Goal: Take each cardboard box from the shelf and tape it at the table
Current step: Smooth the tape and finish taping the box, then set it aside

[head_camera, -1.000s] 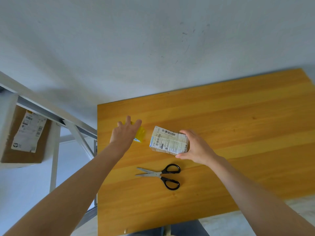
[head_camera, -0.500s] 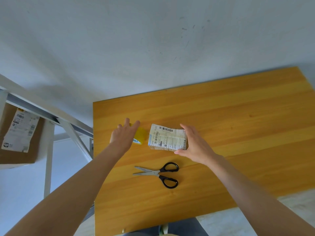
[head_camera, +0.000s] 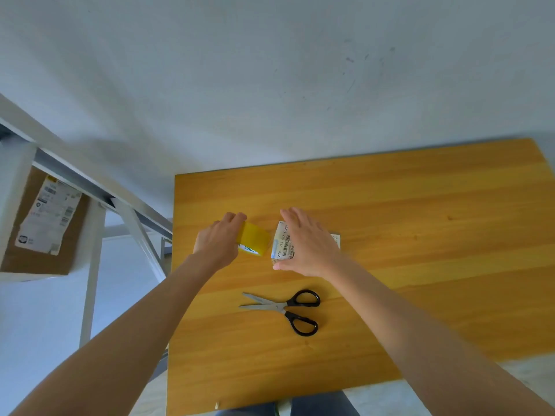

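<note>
A small cardboard box [head_camera: 281,241] with a white barcode label lies on the wooden table [head_camera: 420,265]. My right hand [head_camera: 306,244] lies flat across its top, fingers straight, covering most of it. Just left of the box, my left hand [head_camera: 217,243] grips a yellow roll of tape [head_camera: 253,241], lifted and tilted toward the box. Part of the roll is hidden behind my fingers.
Black-handled scissors [head_camera: 288,309] lie on the table in front of the box, blades pointing left. A white metal shelf [head_camera: 90,187] stands to the left, holding a larger cardboard box [head_camera: 45,223] with a shipping label. A pale wall rises behind the table.
My left hand closed on the tape roll and raised it toward the box. My right hand slid from the box's right side onto its top.
</note>
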A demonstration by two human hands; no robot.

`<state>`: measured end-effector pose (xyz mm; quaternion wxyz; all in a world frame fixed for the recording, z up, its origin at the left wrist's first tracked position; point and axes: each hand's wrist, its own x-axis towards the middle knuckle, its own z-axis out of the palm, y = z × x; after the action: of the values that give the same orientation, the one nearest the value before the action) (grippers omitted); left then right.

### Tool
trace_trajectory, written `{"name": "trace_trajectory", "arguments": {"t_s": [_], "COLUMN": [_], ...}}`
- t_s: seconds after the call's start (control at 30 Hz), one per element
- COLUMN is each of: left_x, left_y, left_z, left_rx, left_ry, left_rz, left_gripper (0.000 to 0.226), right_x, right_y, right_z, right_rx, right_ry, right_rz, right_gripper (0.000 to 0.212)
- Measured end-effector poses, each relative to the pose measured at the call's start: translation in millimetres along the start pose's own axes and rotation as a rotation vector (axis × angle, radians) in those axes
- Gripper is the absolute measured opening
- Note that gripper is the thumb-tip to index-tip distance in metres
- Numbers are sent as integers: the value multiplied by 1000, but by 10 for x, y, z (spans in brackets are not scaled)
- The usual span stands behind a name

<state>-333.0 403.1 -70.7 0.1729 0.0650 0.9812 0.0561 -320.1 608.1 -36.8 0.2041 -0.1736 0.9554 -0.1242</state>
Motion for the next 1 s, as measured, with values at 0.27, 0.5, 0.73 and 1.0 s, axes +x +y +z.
{"name": "trace_trajectory", "arguments": {"t_s": [0.27, 0.5, 0.73, 1.0], "left_x": [-48, -68, -128, -251], "left_y": [-27, -70, -88, -8], "left_z": [63, 54, -323, -793], "left_rx": [-119, -117, -12, 37], "left_ry": [-22, -19, 117, 244], "left_rz": [-11, 20, 96, 132], "left_gripper": [74, 86, 83, 91], "right_x": [200, 236, 98, -4], "right_y": [-242, -370, -388, -360], "right_z": [60, 24, -205, -440], "right_rx": [-198, -305, -142, 137], "right_ry": [-39, -54, 0, 159], "right_rz": [41, 114, 156, 125], "right_gripper": [104, 82, 86, 88]}}
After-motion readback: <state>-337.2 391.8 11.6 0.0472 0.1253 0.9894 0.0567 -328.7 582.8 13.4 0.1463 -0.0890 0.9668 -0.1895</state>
